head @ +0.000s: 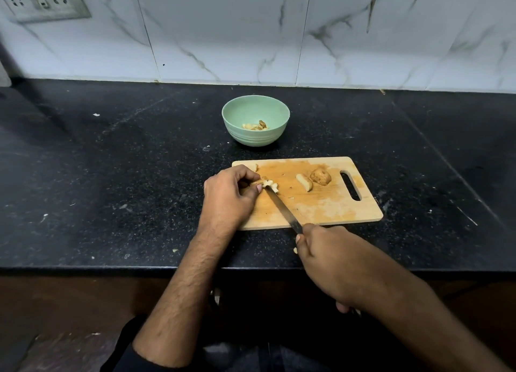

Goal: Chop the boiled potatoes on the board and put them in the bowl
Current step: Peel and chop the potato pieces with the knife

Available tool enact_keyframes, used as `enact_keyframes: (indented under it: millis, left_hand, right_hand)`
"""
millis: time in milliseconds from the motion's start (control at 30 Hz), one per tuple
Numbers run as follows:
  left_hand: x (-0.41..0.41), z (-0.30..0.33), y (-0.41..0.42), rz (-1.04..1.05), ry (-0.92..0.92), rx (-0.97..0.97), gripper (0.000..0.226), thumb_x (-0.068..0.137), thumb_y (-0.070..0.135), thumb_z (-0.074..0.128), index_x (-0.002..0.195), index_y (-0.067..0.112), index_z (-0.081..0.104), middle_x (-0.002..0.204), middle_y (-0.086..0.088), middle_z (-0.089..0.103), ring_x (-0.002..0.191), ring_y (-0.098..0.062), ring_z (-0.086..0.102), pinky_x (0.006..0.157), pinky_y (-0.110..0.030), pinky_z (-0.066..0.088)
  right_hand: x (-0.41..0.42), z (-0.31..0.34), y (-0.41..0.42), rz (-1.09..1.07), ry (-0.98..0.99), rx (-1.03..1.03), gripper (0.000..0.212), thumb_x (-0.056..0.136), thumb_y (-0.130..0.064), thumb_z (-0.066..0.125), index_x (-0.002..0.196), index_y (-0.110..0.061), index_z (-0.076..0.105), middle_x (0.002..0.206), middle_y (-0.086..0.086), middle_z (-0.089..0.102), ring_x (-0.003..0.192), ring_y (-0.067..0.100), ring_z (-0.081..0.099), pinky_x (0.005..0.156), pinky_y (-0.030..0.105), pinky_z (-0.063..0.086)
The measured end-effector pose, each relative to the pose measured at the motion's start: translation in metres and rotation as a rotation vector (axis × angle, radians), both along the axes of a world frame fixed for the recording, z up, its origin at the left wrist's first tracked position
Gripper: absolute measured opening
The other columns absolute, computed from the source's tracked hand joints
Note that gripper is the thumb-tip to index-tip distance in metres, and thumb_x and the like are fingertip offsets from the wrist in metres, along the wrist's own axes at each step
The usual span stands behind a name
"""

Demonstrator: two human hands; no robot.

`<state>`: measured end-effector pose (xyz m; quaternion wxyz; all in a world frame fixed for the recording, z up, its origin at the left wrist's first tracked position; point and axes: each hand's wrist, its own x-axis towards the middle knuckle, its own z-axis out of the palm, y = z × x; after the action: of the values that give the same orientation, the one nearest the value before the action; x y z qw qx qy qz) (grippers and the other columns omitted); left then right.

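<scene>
We hold a potato piece (267,183) at the left end of the board (321,206) with our left hand (229,197), fingers curled around it. Our right hand (321,253) grips the knife (282,208), fingers wrapped on the handle, blade tip at the piece.

Risks, as we judge them:
- The left thumb sits just beside the blade; a slip on soft potato could cut it.
- The piece lies near the board's left edge; crumbs could fall onto the counter (111,190).

A wedge (305,182) and a larger potato (321,176) wait at the board's right. The bowl (255,125), beyond the board, holds a few pieces.

Hidden: the knife handle, the left fingertips, and most of the held piece.
</scene>
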<state>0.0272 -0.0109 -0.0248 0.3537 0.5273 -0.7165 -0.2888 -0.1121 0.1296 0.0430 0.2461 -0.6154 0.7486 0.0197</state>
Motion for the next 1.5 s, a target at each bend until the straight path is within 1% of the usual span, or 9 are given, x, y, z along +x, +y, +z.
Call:
enact_keyframes:
  millis: [67, 133, 267, 433, 800, 933, 1200, 1367, 1500]
  left_hand:
    - [0.002, 0.001, 0.002, -0.011, 0.004, 0.005, 0.013, 0.087, 0.022, 0.078, 0.094, 0.032, 0.074, 0.092, 0.018, 0.069, 0.088, 0.011, 0.058, 0.084, -0.005, 0.046]
    - [0.002, 0.000, 0.003, -0.014, 0.016, 0.003, 0.014, 0.086, 0.021, 0.078, 0.094, 0.032, 0.074, 0.094, 0.018, 0.069, 0.088, 0.011, 0.058, 0.074, 0.005, 0.038]
    - [0.005, -0.002, 0.003, -0.007, 0.052, 0.012, 0.020, 0.085, 0.020, 0.080, 0.101, 0.031, 0.076, 0.096, 0.015, 0.069, 0.088, 0.004, 0.061, 0.074, 0.003, 0.040]
    - [0.009, -0.005, 0.001, 0.026, 0.141, 0.052, 0.027, 0.078, 0.020, 0.086, 0.101, 0.028, 0.074, 0.086, 0.014, 0.072, 0.083, 0.000, 0.065, 0.078, -0.009, 0.050]
    - [0.007, -0.002, 0.004, 0.053, 0.087, 0.023, 0.013, 0.080, 0.018, 0.084, 0.087, 0.027, 0.077, 0.076, 0.014, 0.071, 0.077, 0.004, 0.063, 0.065, -0.001, 0.044]
    - [0.007, 0.000, 0.001, 0.045, 0.040, 0.033, 0.012, 0.081, 0.019, 0.083, 0.087, 0.026, 0.077, 0.080, 0.017, 0.071, 0.075, 0.006, 0.063, 0.065, 0.001, 0.042]
    - [0.006, 0.003, -0.004, 0.040, 0.016, 0.045, 0.014, 0.080, 0.018, 0.085, 0.090, 0.024, 0.077, 0.086, 0.016, 0.072, 0.078, 0.010, 0.061, 0.071, 0.001, 0.045]
    - [0.005, 0.002, -0.001, 0.055, 0.028, 0.046, 0.012, 0.082, 0.018, 0.083, 0.088, 0.026, 0.077, 0.082, 0.017, 0.071, 0.075, 0.011, 0.062, 0.072, 0.000, 0.046]
    - [0.004, 0.000, 0.002, 0.060, 0.039, 0.047, 0.012, 0.084, 0.018, 0.081, 0.091, 0.025, 0.075, 0.080, 0.015, 0.070, 0.076, 0.005, 0.064, 0.071, -0.003, 0.049]
  right_hand:
    - [-0.003, 0.004, 0.003, 0.000, -0.003, 0.006, 0.032, 0.108, -0.041, 0.026, 0.108, -0.020, 0.050, 0.085, 0.003, 0.059, 0.036, 0.011, 0.055, 0.040, 0.021, 0.045]
    - [-0.005, 0.007, 0.004, 0.009, 0.015, -0.009, 0.032, 0.108, -0.042, 0.026, 0.104, -0.021, 0.050, 0.082, 0.000, 0.060, 0.036, 0.010, 0.056, 0.039, 0.021, 0.044]
    - [-0.005, 0.011, 0.004, 0.025, 0.068, -0.067, 0.035, 0.107, -0.045, 0.024, 0.104, -0.023, 0.052, 0.073, -0.003, 0.059, 0.042, 0.007, 0.053, 0.042, 0.022, 0.045]
    - [0.001, 0.012, -0.003, -0.005, 0.048, -0.136, 0.038, 0.107, -0.045, 0.024, 0.110, -0.022, 0.053, 0.079, -0.002, 0.059, 0.053, 0.007, 0.049, 0.060, 0.031, 0.052]
    - [0.018, -0.004, -0.026, 0.020, 0.047, -0.162, 0.038, 0.108, -0.043, 0.024, 0.111, -0.019, 0.053, 0.077, 0.000, 0.059, 0.052, 0.009, 0.051, 0.070, 0.036, 0.058]
    - [0.021, -0.004, -0.037, 0.025, 0.045, -0.128, 0.036, 0.108, -0.040, 0.026, 0.114, -0.017, 0.052, 0.075, 0.000, 0.058, 0.052, 0.012, 0.053, 0.069, 0.037, 0.058]
    - [0.022, -0.007, -0.061, 0.002, 0.020, -0.029, 0.010, 0.106, -0.025, 0.039, 0.108, -0.017, 0.044, 0.086, 0.007, 0.062, 0.051, 0.020, 0.068, 0.056, 0.038, 0.062]
    - [0.020, -0.014, -0.045, 0.029, 0.055, -0.003, 0.022, 0.106, -0.022, 0.036, 0.124, -0.014, 0.046, 0.087, 0.004, 0.056, 0.065, 0.021, 0.059, 0.075, 0.044, 0.059]
    - [0.015, -0.008, -0.024, 0.040, 0.060, 0.017, 0.024, 0.108, -0.028, 0.032, 0.122, -0.015, 0.048, 0.088, 0.005, 0.060, 0.059, 0.021, 0.060, 0.067, 0.043, 0.061]
